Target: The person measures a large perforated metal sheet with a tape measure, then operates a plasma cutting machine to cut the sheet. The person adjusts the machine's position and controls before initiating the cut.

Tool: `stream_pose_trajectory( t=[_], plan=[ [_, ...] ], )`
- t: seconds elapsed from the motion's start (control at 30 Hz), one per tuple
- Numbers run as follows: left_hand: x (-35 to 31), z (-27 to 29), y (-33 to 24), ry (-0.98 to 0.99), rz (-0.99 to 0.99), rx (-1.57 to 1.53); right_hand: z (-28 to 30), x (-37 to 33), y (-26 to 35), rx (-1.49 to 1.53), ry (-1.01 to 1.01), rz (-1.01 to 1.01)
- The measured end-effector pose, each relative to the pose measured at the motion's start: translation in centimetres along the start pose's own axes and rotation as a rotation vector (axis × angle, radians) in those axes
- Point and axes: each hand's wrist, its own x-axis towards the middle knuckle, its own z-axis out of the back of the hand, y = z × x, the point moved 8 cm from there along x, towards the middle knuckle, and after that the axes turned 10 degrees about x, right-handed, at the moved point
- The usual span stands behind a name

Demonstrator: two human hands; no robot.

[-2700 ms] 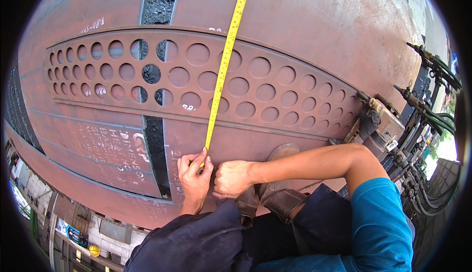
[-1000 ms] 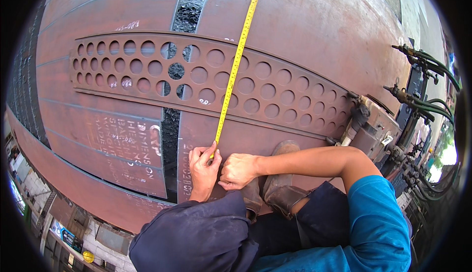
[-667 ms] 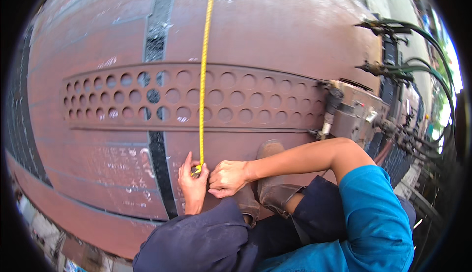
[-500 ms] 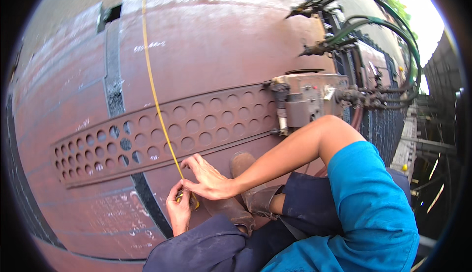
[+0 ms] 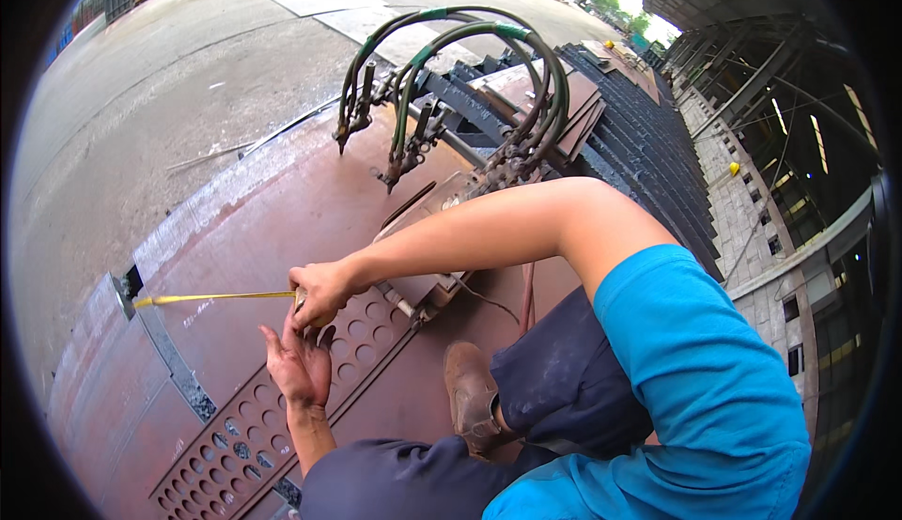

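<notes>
My right hand [image 5: 324, 292] is closed around a tape measure [image 5: 300, 298], held above the steel plate. Its yellow blade [image 5: 211, 296] runs out to the left, toward the plate's far left part. Just below, my left hand [image 5: 301, 368] is turned palm up with its thumb spread. Its fingertips come up close under the right hand; whether they touch the tape case cannot be made out. Under both hands lies a long perforated steel strip [image 5: 282, 443] with rows of round holes, on the reddish-brown steel plate [image 5: 282, 210].
A cutting machine [image 5: 434, 202] with torches [image 5: 404, 158] and looping hoses [image 5: 554, 78] stands beyond my right forearm. My boot [image 5: 470, 388] rests on the plate. Dark slats [image 5: 629, 154] stretch to the right of the machine. A concrete yard [image 5: 188, 78] lies beyond the plate.
The tape case has passed from my left hand to my right and moved up. My left hand has opened. The blade now points left, and the view has swung toward the yard.
</notes>
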Motion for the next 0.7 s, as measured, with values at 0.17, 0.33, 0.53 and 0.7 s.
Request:
stream_pose_trajectory(
  t=[0.17, 0.33, 0.53, 0.7],
  plan=[
    [5.0, 2.6, 6.6, -0.054, 0.024, 0.31, 8.1, -3.7, 2.5, 0.269, -0.052, -0.142],
    [8.6, 3.4, 19.1, -0.033, 0.357, 0.275, 16.7, -13.1, 4.0, 0.324, -0.147, -0.212],
    [10.2, 4.5, 18.8, -0.119, 0.254, 0.282, 26.4, -28.4, 2.5, 0.605, -0.435, -0.031],
    [10.3, 4.6, 19.7, -0.098, 0.226, 0.402, 31.6, -42.0, -5.3, 1.006, -0.601, 0.218]
  ],
)
